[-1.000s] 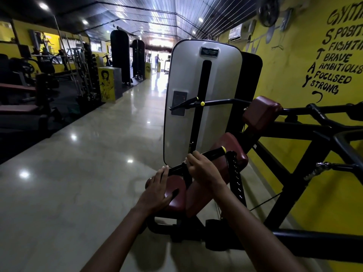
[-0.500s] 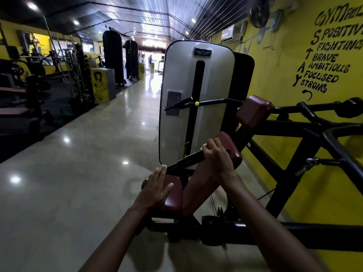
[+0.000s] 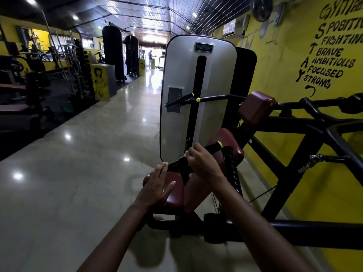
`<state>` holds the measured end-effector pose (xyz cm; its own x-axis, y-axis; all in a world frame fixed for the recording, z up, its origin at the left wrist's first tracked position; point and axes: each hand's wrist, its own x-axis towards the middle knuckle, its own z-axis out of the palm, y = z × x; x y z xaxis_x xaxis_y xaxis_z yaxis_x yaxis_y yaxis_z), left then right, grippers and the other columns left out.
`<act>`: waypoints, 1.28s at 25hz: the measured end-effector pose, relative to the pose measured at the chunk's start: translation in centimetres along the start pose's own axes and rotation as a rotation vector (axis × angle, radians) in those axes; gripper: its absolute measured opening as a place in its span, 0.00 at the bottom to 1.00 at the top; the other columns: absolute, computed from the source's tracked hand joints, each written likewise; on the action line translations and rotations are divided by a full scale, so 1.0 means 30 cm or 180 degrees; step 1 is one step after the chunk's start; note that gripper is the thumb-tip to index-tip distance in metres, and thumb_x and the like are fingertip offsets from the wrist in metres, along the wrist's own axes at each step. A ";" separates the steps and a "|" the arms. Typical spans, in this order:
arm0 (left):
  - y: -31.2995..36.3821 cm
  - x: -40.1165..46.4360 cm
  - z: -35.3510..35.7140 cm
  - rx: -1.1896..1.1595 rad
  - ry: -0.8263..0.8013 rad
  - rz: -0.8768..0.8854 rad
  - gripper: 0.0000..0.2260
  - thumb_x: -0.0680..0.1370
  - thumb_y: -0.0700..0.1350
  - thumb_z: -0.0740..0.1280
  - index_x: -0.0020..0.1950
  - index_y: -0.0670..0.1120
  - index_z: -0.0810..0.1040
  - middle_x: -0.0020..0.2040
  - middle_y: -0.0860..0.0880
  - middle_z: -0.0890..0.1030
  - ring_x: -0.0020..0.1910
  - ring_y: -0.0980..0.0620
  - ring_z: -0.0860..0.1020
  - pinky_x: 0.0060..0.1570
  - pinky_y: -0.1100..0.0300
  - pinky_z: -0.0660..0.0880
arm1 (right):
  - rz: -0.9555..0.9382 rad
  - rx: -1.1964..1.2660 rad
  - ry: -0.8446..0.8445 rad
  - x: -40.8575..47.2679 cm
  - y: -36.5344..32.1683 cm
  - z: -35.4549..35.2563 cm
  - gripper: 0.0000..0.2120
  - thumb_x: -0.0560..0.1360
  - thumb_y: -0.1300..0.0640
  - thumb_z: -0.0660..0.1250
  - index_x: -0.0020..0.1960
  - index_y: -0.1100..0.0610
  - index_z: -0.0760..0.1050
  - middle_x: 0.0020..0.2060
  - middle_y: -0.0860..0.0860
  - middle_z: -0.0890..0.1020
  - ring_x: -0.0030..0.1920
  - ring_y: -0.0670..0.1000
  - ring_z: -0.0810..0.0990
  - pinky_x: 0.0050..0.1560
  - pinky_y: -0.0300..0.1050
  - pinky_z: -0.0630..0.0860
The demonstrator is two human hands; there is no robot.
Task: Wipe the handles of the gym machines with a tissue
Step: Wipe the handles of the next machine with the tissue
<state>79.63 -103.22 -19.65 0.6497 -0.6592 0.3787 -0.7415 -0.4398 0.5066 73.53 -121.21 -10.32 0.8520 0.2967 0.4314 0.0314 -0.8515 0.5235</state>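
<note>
Both of your hands are on the machine in front of you. Your right hand point(image 3: 200, 161) has its fingers curled round the black handle point(image 3: 211, 148), gripping it near the middle of the bar; a sliver of white tissue point(image 3: 187, 153) shows at the knuckle side, pressed between your palm and the bar. Past your fingers the bar ends in a yellow cap point(image 3: 220, 143). Your left hand point(image 3: 157, 185) lies flat, fingers straight and slightly spread, on the maroon pad point(image 3: 173, 195) just below and left of the handle, holding nothing. Behind the handle stands the silver weight-stack cover point(image 3: 180, 75), with a second black handle point(image 3: 180, 99) crossing it higher up. To your right, the black frame point(image 3: 294, 173) runs along the yellow wall point(image 3: 284, 65).
</note>
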 end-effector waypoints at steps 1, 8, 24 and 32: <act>0.000 -0.002 -0.001 -0.0002 0.0006 -0.0011 0.48 0.68 0.77 0.37 0.78 0.45 0.50 0.78 0.48 0.53 0.77 0.50 0.51 0.74 0.52 0.55 | 0.0126 -0.0053 0.0061 -0.012 0.029 -0.013 0.13 0.70 0.65 0.55 0.37 0.61 0.79 0.33 0.55 0.77 0.38 0.56 0.75 0.40 0.46 0.76; 0.011 -0.010 -0.002 0.0098 -0.0003 -0.0052 0.49 0.67 0.77 0.36 0.78 0.46 0.49 0.78 0.49 0.52 0.77 0.51 0.51 0.74 0.50 0.57 | 0.1016 -0.0219 -0.0028 -0.071 0.171 -0.068 0.08 0.64 0.68 0.74 0.32 0.58 0.78 0.30 0.53 0.77 0.37 0.54 0.74 0.38 0.45 0.75; -0.004 -0.001 0.002 0.0419 -0.0021 0.0033 0.48 0.67 0.76 0.35 0.78 0.46 0.47 0.78 0.49 0.52 0.77 0.52 0.49 0.74 0.51 0.40 | 0.0319 0.0622 -0.1235 0.149 -0.012 -0.084 0.11 0.74 0.65 0.61 0.50 0.56 0.79 0.50 0.53 0.81 0.53 0.56 0.79 0.55 0.52 0.66; 0.006 -0.004 0.004 0.0445 0.0005 0.0061 0.46 0.69 0.75 0.40 0.78 0.46 0.47 0.78 0.48 0.52 0.77 0.51 0.49 0.72 0.56 0.38 | 0.0900 0.0484 -0.1396 0.099 0.155 -0.124 0.09 0.73 0.67 0.62 0.49 0.58 0.77 0.50 0.54 0.80 0.54 0.56 0.78 0.56 0.54 0.66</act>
<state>79.41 -103.31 -19.69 0.6354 -0.6674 0.3884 -0.7698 -0.5080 0.3864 74.26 -122.67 -3.87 0.9753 -0.1336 0.1760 -0.1831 -0.9345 0.3053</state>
